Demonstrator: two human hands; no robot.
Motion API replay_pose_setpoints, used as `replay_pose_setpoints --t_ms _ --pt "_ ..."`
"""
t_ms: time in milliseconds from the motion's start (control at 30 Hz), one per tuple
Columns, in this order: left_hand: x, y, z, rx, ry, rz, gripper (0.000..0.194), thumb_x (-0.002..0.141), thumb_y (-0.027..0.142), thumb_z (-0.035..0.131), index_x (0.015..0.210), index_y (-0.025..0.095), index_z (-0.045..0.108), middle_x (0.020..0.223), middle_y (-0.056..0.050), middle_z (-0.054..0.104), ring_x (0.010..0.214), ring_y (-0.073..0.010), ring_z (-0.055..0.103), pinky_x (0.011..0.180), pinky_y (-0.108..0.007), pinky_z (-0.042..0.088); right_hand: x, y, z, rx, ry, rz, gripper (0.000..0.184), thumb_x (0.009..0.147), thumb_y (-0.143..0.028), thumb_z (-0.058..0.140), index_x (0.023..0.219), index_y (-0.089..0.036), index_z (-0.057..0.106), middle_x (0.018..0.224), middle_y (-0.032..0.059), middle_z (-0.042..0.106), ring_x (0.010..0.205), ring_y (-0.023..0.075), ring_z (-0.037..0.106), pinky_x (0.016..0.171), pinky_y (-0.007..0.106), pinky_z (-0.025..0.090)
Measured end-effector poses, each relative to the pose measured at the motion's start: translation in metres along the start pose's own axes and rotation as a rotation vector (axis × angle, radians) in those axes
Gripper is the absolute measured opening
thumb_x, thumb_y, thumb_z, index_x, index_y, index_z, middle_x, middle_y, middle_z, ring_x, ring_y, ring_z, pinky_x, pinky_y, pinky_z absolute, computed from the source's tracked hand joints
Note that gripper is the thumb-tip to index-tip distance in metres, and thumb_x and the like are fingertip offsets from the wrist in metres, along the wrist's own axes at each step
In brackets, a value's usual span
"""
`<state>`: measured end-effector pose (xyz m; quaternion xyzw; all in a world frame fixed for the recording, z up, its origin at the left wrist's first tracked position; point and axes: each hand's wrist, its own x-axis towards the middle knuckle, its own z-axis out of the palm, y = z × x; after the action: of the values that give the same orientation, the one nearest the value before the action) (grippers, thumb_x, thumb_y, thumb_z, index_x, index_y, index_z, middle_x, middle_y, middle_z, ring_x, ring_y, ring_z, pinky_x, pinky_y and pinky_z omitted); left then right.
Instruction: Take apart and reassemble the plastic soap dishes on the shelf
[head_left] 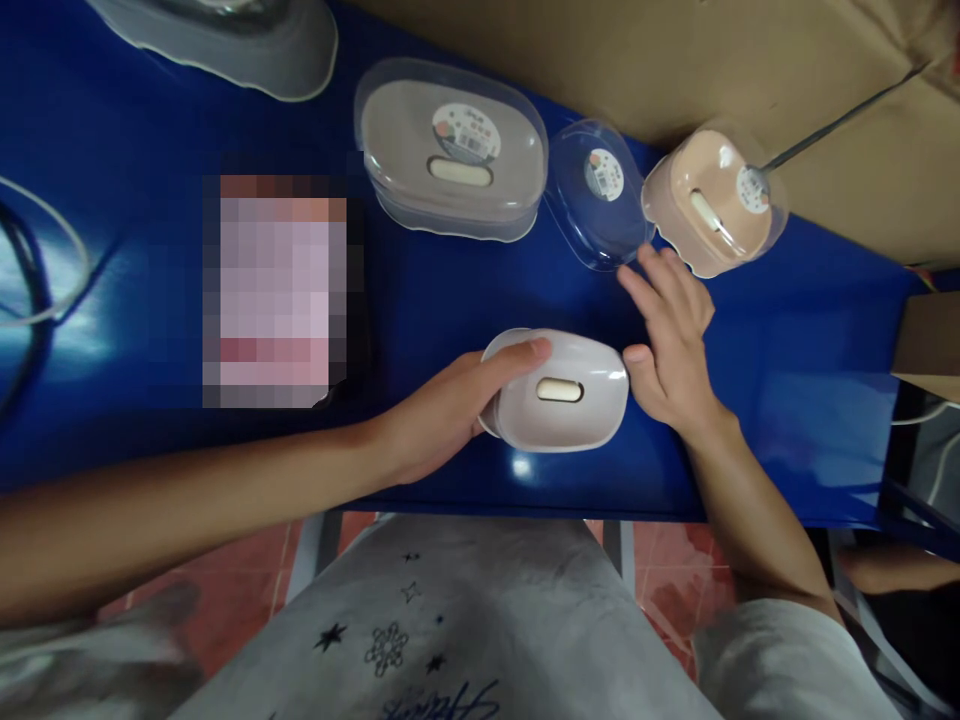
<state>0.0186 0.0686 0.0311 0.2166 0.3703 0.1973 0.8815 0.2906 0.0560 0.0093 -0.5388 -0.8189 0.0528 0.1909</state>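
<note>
Near the front edge, my left hand (457, 405) grips a small whitish lidded container (589, 425) with a cream oval knob on its lid, thumb lying across the top. My right hand (671, 345) is just to the right of it, fingers stretched out and apart, holding nothing. Its fingertips point toward a clear plastic cover (600, 215) with a round label. Beyond them stands a peach container (709, 205) under a clear cover. A larger greyish-pink container (450, 160), also clear-covered and labelled, sits at the back middle.
Everything stands on a blue table (442, 285). A pixelated rectangular object (274, 290) lies left of centre. At the far left are cables (75, 270), and a grey translucent item (285, 60) is at the upper left. Brown wrapping (675, 50) borders the back.
</note>
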Motion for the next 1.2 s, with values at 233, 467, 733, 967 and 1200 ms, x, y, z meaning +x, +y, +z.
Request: replay_pose_setpoints --t_ms 233,467,733,967,1200 --pt "0.000 0.000 0.001 0.019 -0.011 -0.029 0.053 0.096 0.061 0.070 0.125 0.017 0.080 0.109 -0.012 0.085 0.109 -0.0344 0.078 0.101 -0.043 0.059 -0.002 0.004 -0.003 -0.004 0.054 0.068 0.068 0.108 -0.070 0.040 0.164 -0.033 0.043 0.151 0.0144 0.062 0.148 0.0428 0.054 0.124 0.069 0.034" --pt "-0.001 0.003 0.003 0.026 -0.028 -0.040 0.053 0.095 0.062 0.072 0.121 0.017 0.081 0.111 -0.012 0.085 0.109 -0.0325 0.078 0.100 -0.041 0.059 -0.006 0.012 -0.016 -0.027 -0.115 0.054 0.071 0.106 -0.064 0.056 0.167 -0.031 0.040 0.168 0.0162 0.050 0.155 0.0434 0.049 0.124 0.066 0.039" --pt "-0.003 0.004 0.004 -0.001 -0.006 -0.007 0.052 0.101 0.065 0.063 0.127 0.022 0.079 0.115 -0.008 0.083 0.118 -0.0328 0.075 0.097 -0.039 0.060 -0.012 0.014 -0.032 -0.089 -0.091 0.051 0.084 0.100 -0.062 0.069 0.170 -0.031 0.035 0.168 0.0192 0.050 0.153 0.0448 0.051 0.120 0.067 0.045" --pt "-0.001 0.004 0.002 -0.020 -0.039 0.024 0.050 0.101 0.068 0.062 0.124 0.027 0.080 0.118 -0.003 0.083 0.125 -0.0314 0.073 0.102 -0.037 0.059 -0.014 -0.026 -0.039 0.065 0.003 -0.161 0.090 0.095 -0.070 0.070 0.170 -0.035 0.034 0.168 0.0143 0.051 0.153 0.0434 0.052 0.121 0.068 0.048" --pt "0.003 -0.001 0.000 -0.037 -0.116 0.022 0.054 0.099 0.070 0.064 0.134 0.030 0.077 0.127 -0.005 0.082 0.130 -0.0327 0.071 0.108 -0.042 0.057 -0.021 -0.042 -0.021 0.132 -0.083 -0.264 0.093 0.094 -0.070 0.072 0.170 -0.036 0.032 0.168 0.0142 0.052 0.154 0.0417 0.052 0.119 0.065 0.051"
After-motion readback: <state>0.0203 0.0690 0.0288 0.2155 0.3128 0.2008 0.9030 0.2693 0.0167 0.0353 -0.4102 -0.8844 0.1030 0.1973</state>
